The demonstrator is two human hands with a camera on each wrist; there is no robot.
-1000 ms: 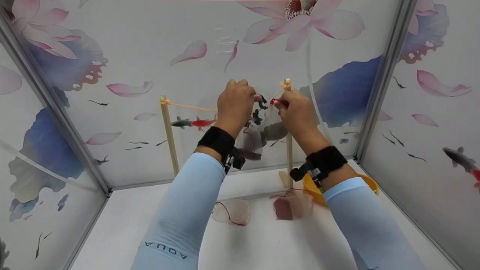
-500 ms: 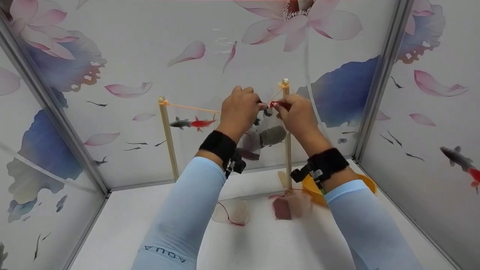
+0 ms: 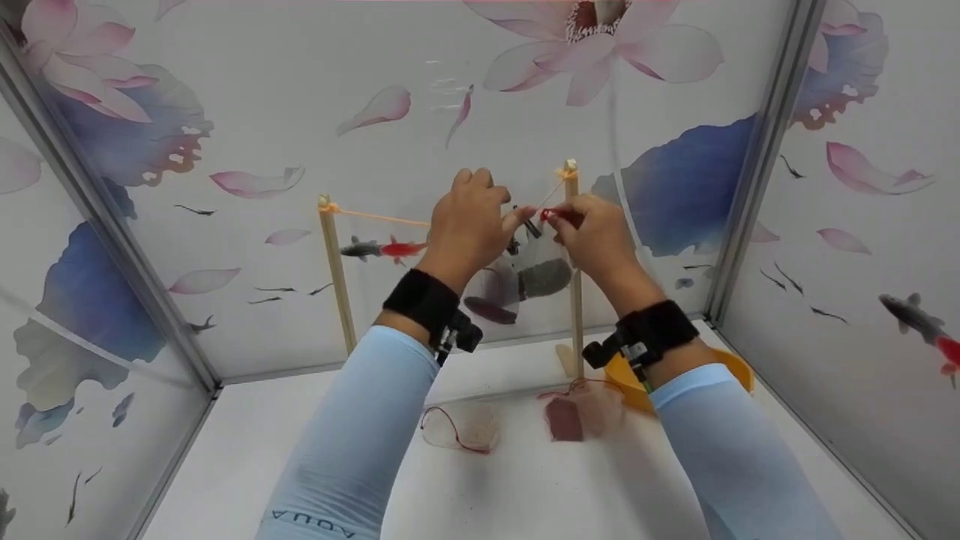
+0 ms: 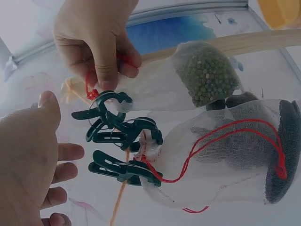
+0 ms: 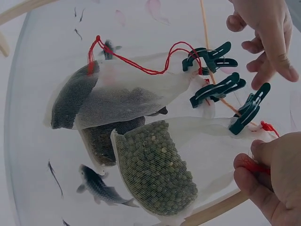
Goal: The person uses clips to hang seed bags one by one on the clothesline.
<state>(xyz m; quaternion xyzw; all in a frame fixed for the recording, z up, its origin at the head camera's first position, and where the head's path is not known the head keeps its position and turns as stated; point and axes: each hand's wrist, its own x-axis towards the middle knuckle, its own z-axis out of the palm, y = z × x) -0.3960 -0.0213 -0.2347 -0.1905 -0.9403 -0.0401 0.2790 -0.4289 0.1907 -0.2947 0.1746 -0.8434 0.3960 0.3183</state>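
While the right hand [image 3: 596, 232] is pinching a red drawstring [image 5: 256, 166] | left hand [image 3: 466, 225] is hovering near, fingers loosely spread, holding nothing | bean-filled mesh bag [image 5: 155, 169] is hanging from the orange line [image 5: 204, 21] by a dark-green clip [image 5: 248, 113]

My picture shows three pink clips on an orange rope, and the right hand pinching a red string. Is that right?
Not quite: the three clips are dark green, not pink, as the right wrist view shows. They are on an orange rope, and the right hand is pinching a red string.
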